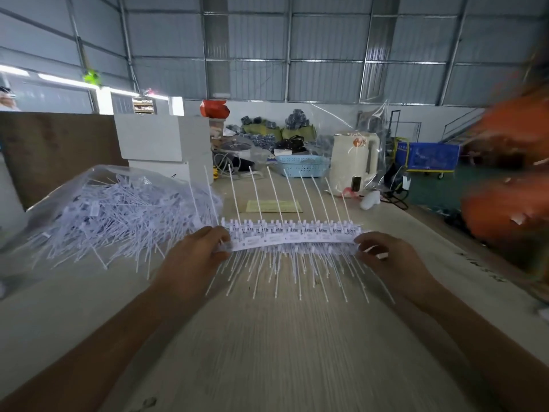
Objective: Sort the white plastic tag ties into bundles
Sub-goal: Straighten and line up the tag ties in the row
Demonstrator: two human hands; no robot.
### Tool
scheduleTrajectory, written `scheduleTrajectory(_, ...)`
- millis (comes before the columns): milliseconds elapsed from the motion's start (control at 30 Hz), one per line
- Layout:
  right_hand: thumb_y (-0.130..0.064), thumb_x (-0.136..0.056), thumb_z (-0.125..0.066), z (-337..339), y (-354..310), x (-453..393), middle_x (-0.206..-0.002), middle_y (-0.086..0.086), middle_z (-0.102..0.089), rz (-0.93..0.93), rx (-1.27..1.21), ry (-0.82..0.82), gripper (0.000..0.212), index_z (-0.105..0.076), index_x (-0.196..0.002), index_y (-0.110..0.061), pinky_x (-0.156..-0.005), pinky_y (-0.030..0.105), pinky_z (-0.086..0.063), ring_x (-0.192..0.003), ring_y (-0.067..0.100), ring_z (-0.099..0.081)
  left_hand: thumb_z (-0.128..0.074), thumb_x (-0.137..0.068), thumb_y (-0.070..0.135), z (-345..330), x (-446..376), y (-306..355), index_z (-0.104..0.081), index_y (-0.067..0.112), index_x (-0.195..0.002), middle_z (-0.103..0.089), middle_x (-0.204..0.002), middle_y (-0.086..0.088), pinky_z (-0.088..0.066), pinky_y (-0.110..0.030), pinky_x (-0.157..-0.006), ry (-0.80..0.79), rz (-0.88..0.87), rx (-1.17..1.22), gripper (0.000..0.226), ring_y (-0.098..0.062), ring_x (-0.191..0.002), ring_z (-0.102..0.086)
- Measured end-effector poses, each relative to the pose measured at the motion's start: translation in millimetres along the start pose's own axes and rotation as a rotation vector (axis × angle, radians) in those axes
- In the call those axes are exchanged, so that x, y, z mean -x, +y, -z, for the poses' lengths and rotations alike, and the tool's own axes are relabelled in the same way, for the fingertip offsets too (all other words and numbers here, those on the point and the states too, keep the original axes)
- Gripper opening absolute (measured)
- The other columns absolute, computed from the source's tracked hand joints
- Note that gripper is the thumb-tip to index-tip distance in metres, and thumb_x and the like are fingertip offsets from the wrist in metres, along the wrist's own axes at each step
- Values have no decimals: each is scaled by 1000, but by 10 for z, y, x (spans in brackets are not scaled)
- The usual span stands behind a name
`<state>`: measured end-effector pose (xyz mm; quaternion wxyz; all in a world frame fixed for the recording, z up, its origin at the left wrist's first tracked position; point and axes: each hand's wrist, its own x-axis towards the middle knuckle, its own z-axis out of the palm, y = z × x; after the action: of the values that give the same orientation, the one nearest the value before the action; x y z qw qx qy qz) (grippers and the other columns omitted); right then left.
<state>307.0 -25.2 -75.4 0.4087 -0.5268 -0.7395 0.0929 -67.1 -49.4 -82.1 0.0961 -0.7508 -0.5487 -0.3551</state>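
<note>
L hand & R hand each pinch one end of a tie row, held over mid desk. Row's long axis runs L-R betw. both hands, tails pointing fwd & back. Clear bag at desk's left edge holds loose ties, nearer L hand.

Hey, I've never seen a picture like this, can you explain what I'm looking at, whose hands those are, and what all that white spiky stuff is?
This is one picture from a camera worn on a person's head, looking down at their own bare hands over a wooden table. The left hand and right hand each grip one end of a joined strip of white plastic tag ties, thin tails sticking out both ways. To the left lies a clear bag of loose ties. Farther back stand a cream kettle and a blue basket.
</note>
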Motion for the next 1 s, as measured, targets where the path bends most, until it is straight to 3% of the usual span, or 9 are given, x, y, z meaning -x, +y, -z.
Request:
scheduleTrajectory(100,-21,-94,-68,-88,-266,71,-85,-2,-75,-85,-301,-46,9,-76,-94,-18,-75,28,-55,-79,15,-71,-73,-88,24,4,-42,257,-54,37,-91,-60,-85,17,-46,-26,-62,34,56,129,23,-1,-73,-62)
scheduleTrajectory(200,-41,-95,-62,-170,-560,157,-107,1,-75,-240,-789,-220,30,-72,-114,-20,-81,32,-59,-98,19,-72,-73,-89,29,3,-13,633,-54,37,-98,-60,-83,18,-48,-27,-63,48,19,171,22,0,-68,-59)
scheduleTrajectory(333,-30,-97,-61,-220,-765,160,-117,6,-73,-259,-1097,-197,27,-67,-120,-17,-82,33,-57,-110,23,-69,-68,-90,25,-49,124,1103,-57,23,-123,-73,-95,-5,-58,-39,-57,102,-377,32,35,-28,-68,-70)
scheduleTrajectory(467,-17,-92,-65,-181,-747,155,-116,11,-73,-320,-1208,-110,30,-65,-122,-13,-75,38,-59,-107,27,-70,-80,-77,16,-117,223,1284,-46,17,-142,-72,-94,1,-52,-31,-45,34,-601,-126,74,-22,-62,-68)
scheduleTrajectory(533,-16,-85,-68,-136,-735,121,-114,12,-73,-299,-1277,-102,31,-69,-117,-14,-71,34,-59,-100,24,-73,-75,-80,14,-135,249,1289,-39,15,-151,-70,-118,1,-58,-33,-57,-31,-659,-181,80,-19,-83,-72)
scheduleTrajectory(633,-12,-88,-64,31,-695,28,-118,11,-71,-223,-1278,-86,31,-70,-118,-17,-67,29,-58,-90,17,-71,-64,-84,7,-120,267,1217,-31,26,-155,-33,-161,-6,-61,-38,-79,-158,-784,-235,81,-21,-121,-63)
scheduleTrajectory(733,-5,-92,-57,205,-575,-38,-120,7,-69,-288,-1328,-17,34,-72,-120,-19,-66,27,-55,-88,15,-68,-54,-88,-1,-104,255,1082,-38,29,-153,-18,-166,0,-61,-41,-81,-290,-750,-71,73,-17,-120,-63)
scheduleTrajectory(900,-6,-82,-58,269,-509,-29,-112,1,-71,-261,-1435,-6,42,-72,-121,-15,-58,21,-50,-82,13,-63,-57,-77,-14,-15,117,830,-66,22,-130,-38,-157,12,-62,-31,-73,-64,-658,78,65,-10,-108,-69)
scheduleTrajectory(1000,-5,-86,-53,319,-511,-23,-105,2,-70,-242,-1500,-36,41,-70,-123,-10,-56,21,-44,-77,13,-60,-59,-81,-20,18,75,694,-75,22,-116,-49,-148,19,-59,-22,-83,37,-392,259,57,2,-107,-66)
